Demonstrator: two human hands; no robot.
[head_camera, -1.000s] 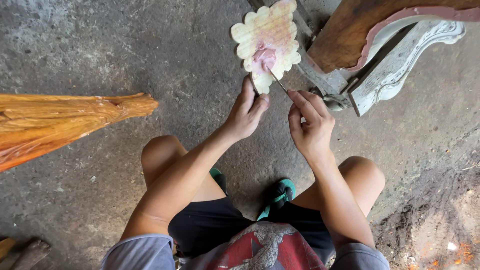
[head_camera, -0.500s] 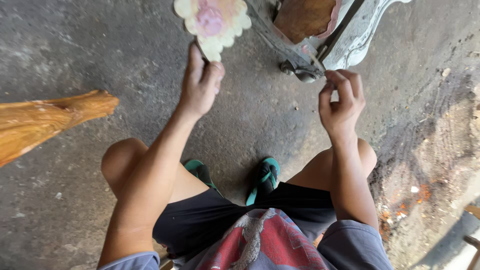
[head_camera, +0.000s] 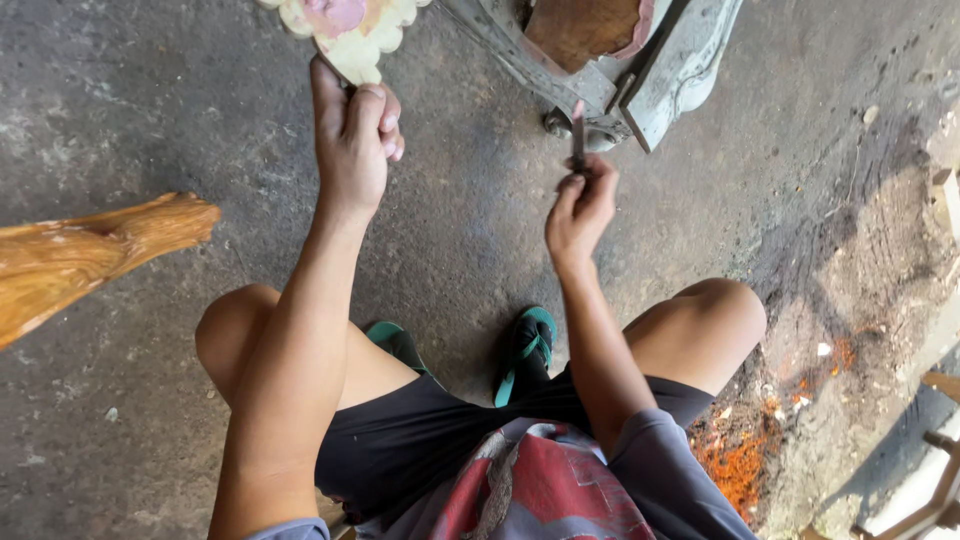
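Cream-and-pink painted wood fills my left hand (head_camera: 352, 140): its fingers are clamped around the lower edge of a scalloped carved ornament (head_camera: 345, 25) at the far left, partly cut off by the frame. My right hand (head_camera: 580, 205) pinches a thin dark tool (head_camera: 578, 135) upright, near a grey carved furniture piece (head_camera: 640, 70) at the far right. A carved brown wooden piece (head_camera: 95, 255) lies left on the concrete floor (head_camera: 150, 90); green sandals (head_camera: 530, 345) sit near me.

Scalloped carved piece and slim tool, both held off the concrete floor

Cream carved piece (head_camera: 345, 30) with pink centre, gripped at its lower tip, cut by the top edge; thin dark tool (head_camera: 578, 135) upright, pinched at its base.
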